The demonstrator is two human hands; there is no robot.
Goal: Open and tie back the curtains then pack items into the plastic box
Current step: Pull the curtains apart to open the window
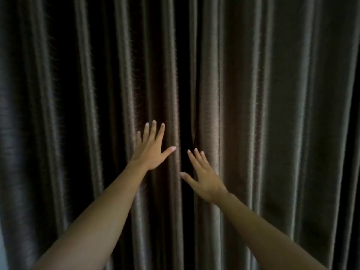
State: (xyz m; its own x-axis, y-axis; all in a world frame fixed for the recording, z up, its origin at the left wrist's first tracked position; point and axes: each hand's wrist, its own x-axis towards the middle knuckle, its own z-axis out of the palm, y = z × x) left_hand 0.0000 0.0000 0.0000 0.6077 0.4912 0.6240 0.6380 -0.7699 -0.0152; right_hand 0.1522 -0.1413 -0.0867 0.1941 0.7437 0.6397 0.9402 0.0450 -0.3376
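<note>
Two spread hands [151,151] [204,179] flank closed curtains' [272,114] seam

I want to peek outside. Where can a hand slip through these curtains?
Only at the dark slit where the two curtains meet, between the left hand and right hand. Everywhere else, close folds of cloth fill the view.

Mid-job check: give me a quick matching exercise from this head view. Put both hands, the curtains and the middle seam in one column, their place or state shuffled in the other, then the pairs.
1. left hand
2. right hand
3. curtains
4. middle seam

A. dark vertical gap between the two hands
B. fingers spread, the higher hand
C. drawn shut, hanging in folds
D. fingers straight, the lower hand, right of the seam

Pairs: 1-B, 2-D, 3-C, 4-A
</note>
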